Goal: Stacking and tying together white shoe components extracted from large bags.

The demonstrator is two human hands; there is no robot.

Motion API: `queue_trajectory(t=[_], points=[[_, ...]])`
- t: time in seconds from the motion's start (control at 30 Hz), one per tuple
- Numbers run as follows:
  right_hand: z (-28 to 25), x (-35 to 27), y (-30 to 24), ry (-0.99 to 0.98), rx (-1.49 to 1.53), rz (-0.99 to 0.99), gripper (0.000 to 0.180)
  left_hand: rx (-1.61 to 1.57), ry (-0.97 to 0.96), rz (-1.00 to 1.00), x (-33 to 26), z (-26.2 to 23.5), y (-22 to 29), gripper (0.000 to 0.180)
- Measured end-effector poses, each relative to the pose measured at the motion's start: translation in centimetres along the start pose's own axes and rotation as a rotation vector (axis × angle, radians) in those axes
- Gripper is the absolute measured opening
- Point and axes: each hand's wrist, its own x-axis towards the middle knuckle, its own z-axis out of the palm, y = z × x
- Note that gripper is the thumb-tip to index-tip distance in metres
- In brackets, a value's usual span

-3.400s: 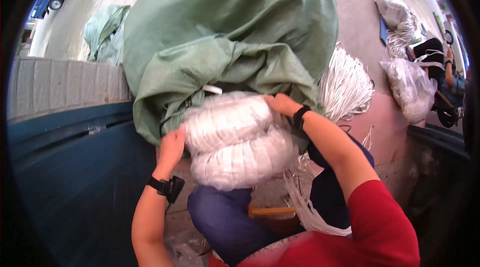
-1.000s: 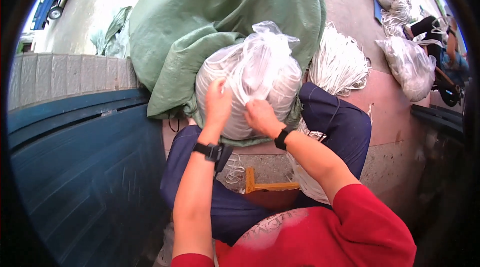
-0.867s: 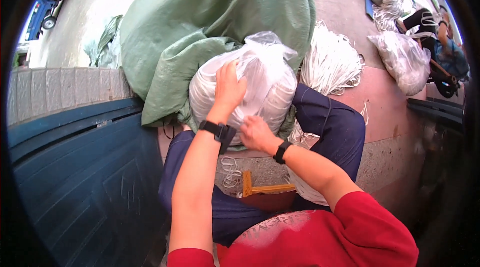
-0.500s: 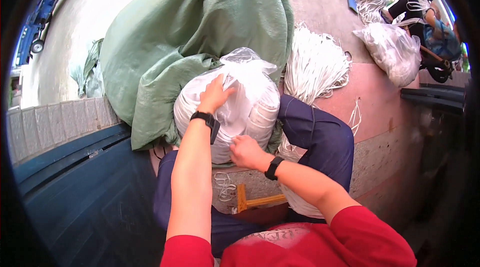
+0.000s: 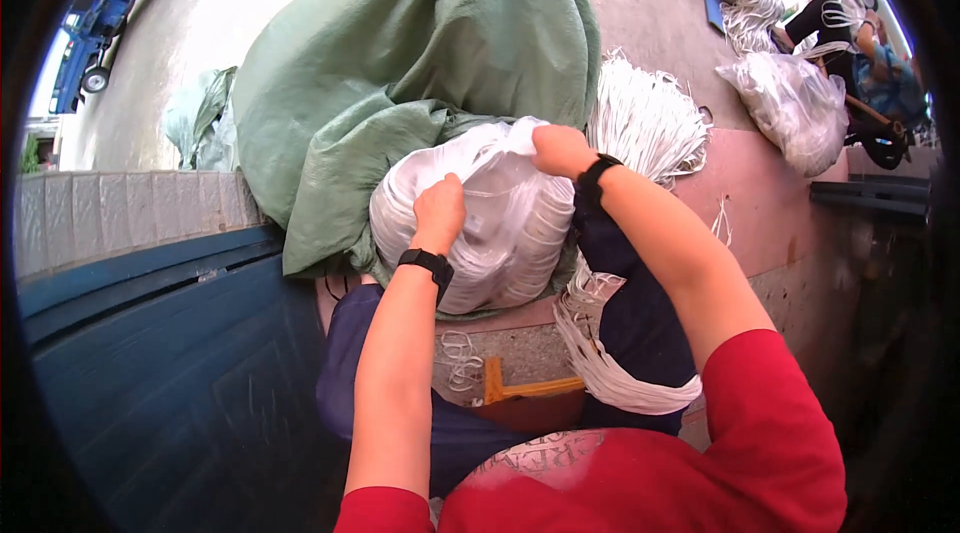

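Note:
A clear plastic bag (image 5: 500, 223) stuffed with coiled white cords rests on my knees against a big green sack (image 5: 420, 63). My left hand (image 5: 440, 211) grips the bag's plastic near its middle. My right hand (image 5: 560, 148) pinches the bag's gathered top edge. Both wrists wear black bands. A loose bundle of white cords (image 5: 610, 373) lies draped over my right thigh.
A fanned heap of white cords (image 5: 650, 118) lies to the right of the green sack. A blue metal door (image 5: 150, 383) stands at my left. A wooden stool (image 5: 530, 393) shows between my legs. At the far right another person (image 5: 870, 63) sits by filled plastic bags (image 5: 790, 103).
My right hand has risen from the bag's lower side to its top edge. My left hand slid down to the bag's middle. The bag has tipped further right.

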Motion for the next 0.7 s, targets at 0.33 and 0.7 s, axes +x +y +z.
queue_trajectory(t=[0.33, 0.7], points=[[-5.6, -18.0, -5.3, -0.323, 0.288, -0.389, 0.022, -0.233, 0.108, 0.110, -15.5, -3.7, -0.2, 0.005], [-6.3, -20.5, -4.1, -0.207, 0.046, -0.838, 0.012, -0.100, 0.100, 0.093, -26.3, -9.4, 4.0, 0.020]])
